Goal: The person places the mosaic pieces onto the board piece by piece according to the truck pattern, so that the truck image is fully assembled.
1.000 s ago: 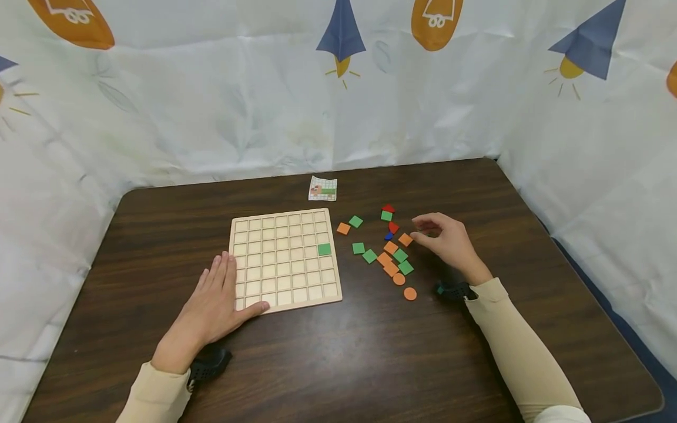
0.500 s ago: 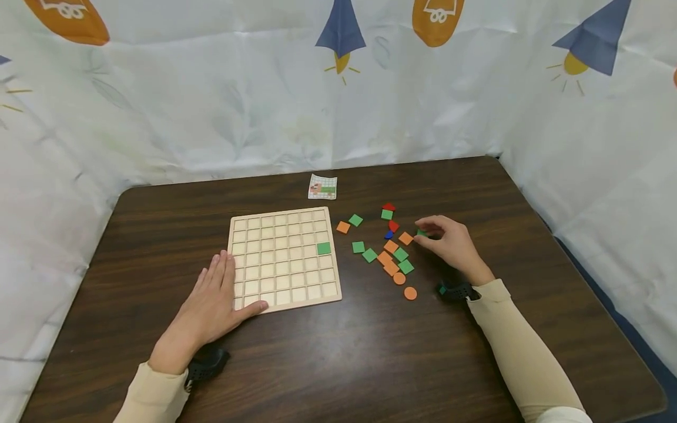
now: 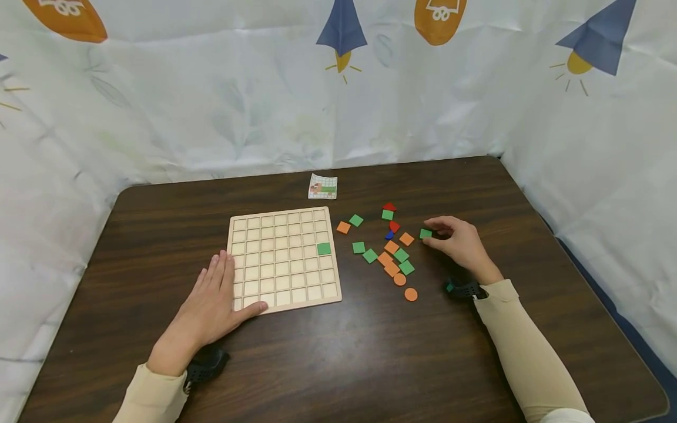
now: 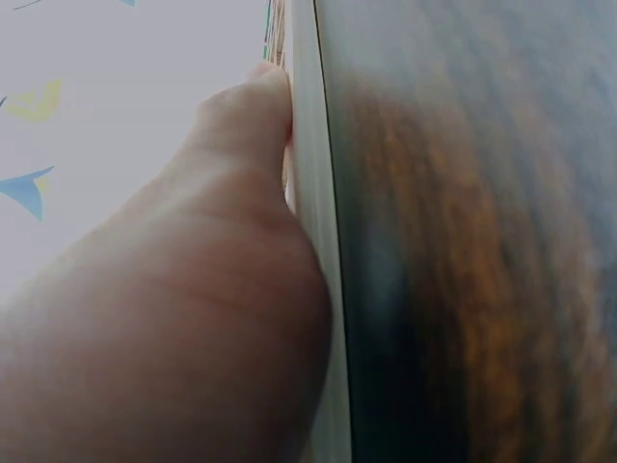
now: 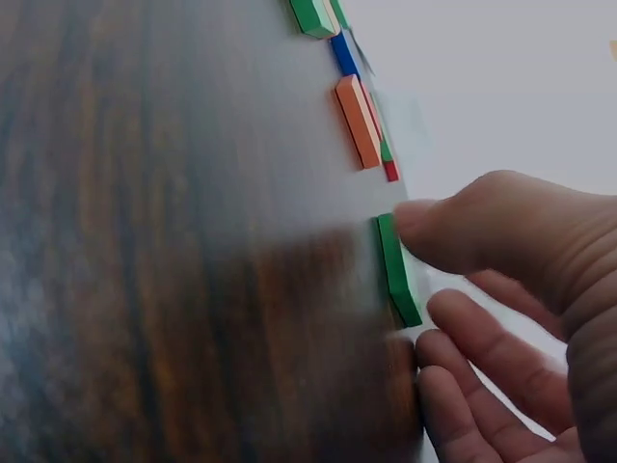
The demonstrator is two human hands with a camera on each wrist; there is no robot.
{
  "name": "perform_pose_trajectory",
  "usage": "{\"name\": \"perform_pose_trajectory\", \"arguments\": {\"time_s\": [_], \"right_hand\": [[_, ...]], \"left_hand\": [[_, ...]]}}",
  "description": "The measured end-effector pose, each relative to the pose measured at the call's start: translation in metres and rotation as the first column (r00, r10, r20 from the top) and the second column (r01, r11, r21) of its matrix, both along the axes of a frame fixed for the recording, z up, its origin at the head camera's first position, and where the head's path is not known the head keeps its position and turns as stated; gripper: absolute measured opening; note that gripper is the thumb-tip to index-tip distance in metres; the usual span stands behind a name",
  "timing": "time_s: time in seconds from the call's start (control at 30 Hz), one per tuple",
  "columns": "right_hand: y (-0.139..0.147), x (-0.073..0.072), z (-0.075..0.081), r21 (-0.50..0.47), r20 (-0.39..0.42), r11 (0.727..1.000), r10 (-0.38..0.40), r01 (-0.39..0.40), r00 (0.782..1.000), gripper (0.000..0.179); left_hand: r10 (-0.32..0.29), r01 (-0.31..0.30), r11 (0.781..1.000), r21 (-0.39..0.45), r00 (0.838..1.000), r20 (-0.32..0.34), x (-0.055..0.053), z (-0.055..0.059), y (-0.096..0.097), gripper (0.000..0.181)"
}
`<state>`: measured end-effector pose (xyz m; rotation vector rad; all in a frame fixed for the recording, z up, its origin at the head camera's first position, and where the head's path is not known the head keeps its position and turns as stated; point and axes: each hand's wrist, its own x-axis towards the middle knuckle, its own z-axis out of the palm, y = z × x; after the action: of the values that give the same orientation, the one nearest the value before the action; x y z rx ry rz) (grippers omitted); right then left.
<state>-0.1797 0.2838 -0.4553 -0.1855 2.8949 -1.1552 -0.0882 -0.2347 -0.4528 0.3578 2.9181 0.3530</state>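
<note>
At the left side of the pale wooden grid board (image 3: pixel 282 257), my left hand (image 3: pixel 203 299) rests with its fingers straight along the left edge and the thumb on the front edge. In the left wrist view that hand lies against the board's edge. One green square tile (image 3: pixel 324 249) sits in a cell near the board's right side. My right hand (image 3: pixel 457 244) is at the right of the loose pieces, its curled fingers and thumb around a green square tile (image 3: pixel 425 234). The right wrist view has the thumb tip at one end of this tile (image 5: pixel 396 270) and the index fingertip close to the other.
Loose orange square tiles (image 3: pixel 392 247), several green ones (image 3: pixel 369 256), red pieces (image 3: pixel 394 227), a blue piece (image 3: pixel 389 235) and orange discs (image 3: pixel 411 294) lie between board and right hand. A small grid card (image 3: pixel 323 187) lies behind the board on the dark table (image 3: pixel 338 364).
My right hand has shifted slightly to the right, and the green tile between its fingers has come into view. My left hand and the board have stayed in place.
</note>
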Motion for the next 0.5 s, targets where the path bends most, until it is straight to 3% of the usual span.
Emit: {"name": "perform_pose_trajectory", "arguments": {"time_s": [0.17,0.5], "right_hand": [[0.0006,-0.0008,0.0016,0.033,0.046,0.999,0.016,-0.018,0.999,0.041],[-0.0009,-0.0003,0.0008,0.082,0.038,0.996,0.021,-0.025,0.999,0.037]], "left_hand": [[0.003,-0.003,1.000,0.006,1.000,-0.007,0.0003,-0.0004,-0.0004,0.125],[0.006,-0.006,1.000,0.007,1.000,-0.012,0.0013,-0.0022,-0.0016,0.126]]}}
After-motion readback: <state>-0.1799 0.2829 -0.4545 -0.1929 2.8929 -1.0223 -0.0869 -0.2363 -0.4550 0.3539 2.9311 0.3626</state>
